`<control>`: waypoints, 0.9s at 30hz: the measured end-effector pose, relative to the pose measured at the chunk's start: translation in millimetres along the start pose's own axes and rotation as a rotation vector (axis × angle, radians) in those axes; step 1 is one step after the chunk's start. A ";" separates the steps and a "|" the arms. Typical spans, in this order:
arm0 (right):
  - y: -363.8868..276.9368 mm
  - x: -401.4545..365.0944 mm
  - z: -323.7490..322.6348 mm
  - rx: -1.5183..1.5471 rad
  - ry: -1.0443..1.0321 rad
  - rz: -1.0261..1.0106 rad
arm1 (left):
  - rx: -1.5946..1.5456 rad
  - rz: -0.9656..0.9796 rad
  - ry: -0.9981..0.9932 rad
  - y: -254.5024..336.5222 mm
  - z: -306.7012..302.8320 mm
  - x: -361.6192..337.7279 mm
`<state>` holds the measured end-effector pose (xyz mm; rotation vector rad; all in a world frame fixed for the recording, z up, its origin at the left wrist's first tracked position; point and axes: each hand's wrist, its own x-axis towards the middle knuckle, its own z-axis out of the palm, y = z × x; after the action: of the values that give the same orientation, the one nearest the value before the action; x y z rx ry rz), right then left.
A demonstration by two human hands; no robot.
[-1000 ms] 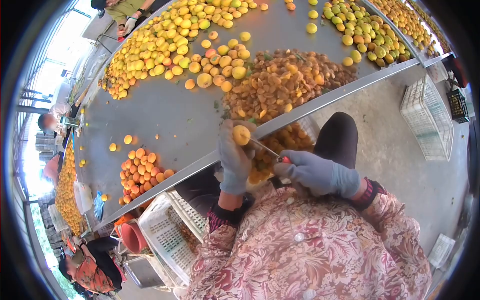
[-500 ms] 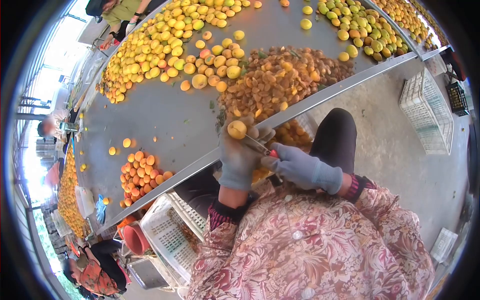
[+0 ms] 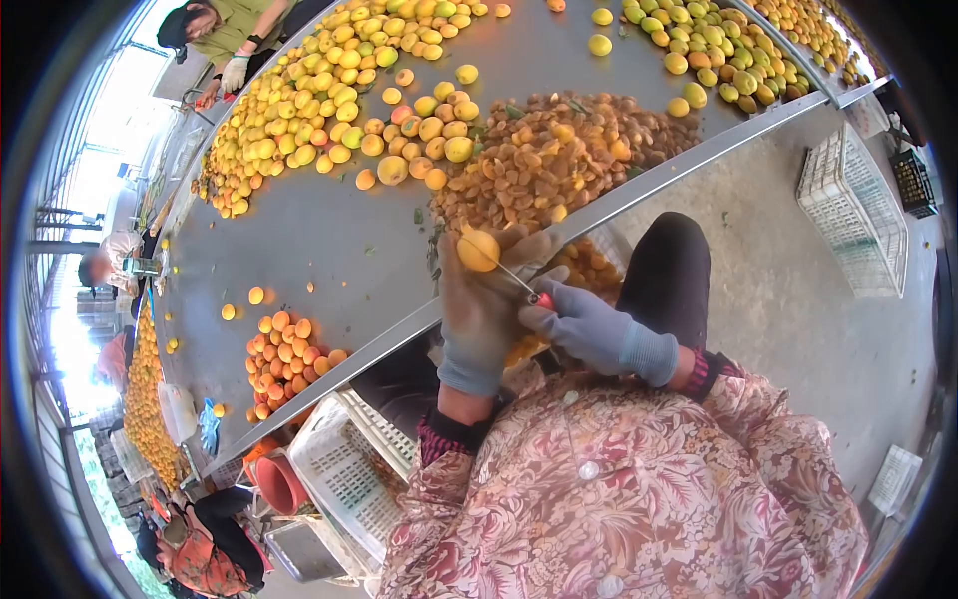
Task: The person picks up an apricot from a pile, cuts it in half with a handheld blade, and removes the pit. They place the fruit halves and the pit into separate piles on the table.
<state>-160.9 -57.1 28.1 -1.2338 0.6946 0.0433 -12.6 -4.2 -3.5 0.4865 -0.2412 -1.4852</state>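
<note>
In my gloved left hand (image 3: 475, 319) an apricot (image 3: 478, 251) is held between thumb and fingers, above the metal table's front edge. My right hand (image 3: 589, 324), in a grey glove, is closed around the red handle of a small knife (image 3: 517, 282). The knife's thin blade points up and left, its end meeting the apricot. Right behind my hands lies a brown heap of apricot pits (image 3: 559, 150) mixed with some orange pieces.
Yellow apricots (image 3: 299, 120) cover the table's far left, greener ones (image 3: 733, 55) the far right. Orange halves (image 3: 284, 359) are piled at the near left. White crates (image 3: 344, 469) and a red bucket (image 3: 279, 484) stand below. Other people (image 3: 235, 40) work around the table.
The apricot has turned and shifted slightly right and up in my left hand, with the blade now against its side. The view has shifted a little.
</note>
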 end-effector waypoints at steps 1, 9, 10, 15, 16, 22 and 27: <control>7.3 3.7 0.5 -0.026 0.040 -0.116 | 0.009 -0.016 0.027 -0.4 9.5 -2.0; -4.3 -10.9 -3.8 0.049 0.025 -0.064 | 0.401 -0.001 0.133 5.1 0.5 -3.7; -10.9 -15.2 -4.0 0.029 0.043 -0.060 | 0.332 -0.005 0.135 7.4 3.2 -4.0; 7.1 -11.7 -0.3 -0.188 0.173 -0.279 | 0.541 0.154 0.231 0.6 21.3 -6.3; 3.3 -13.1 -1.9 -0.258 0.153 -0.214 | 0.588 0.192 0.256 2.2 19.9 -6.6; 8.0 -8.4 10.8 -0.424 0.274 -0.189 | 0.293 0.146 0.265 -1.4 12.7 -3.5; 9.5 -4.8 8.4 -0.451 0.311 -0.239 | 0.057 0.026 0.162 -1.3 17.2 3.4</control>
<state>-164.6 -44.9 23.8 -1.7745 0.8268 -0.2042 -21.1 -10.4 10.6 0.6441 -0.1625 -1.4081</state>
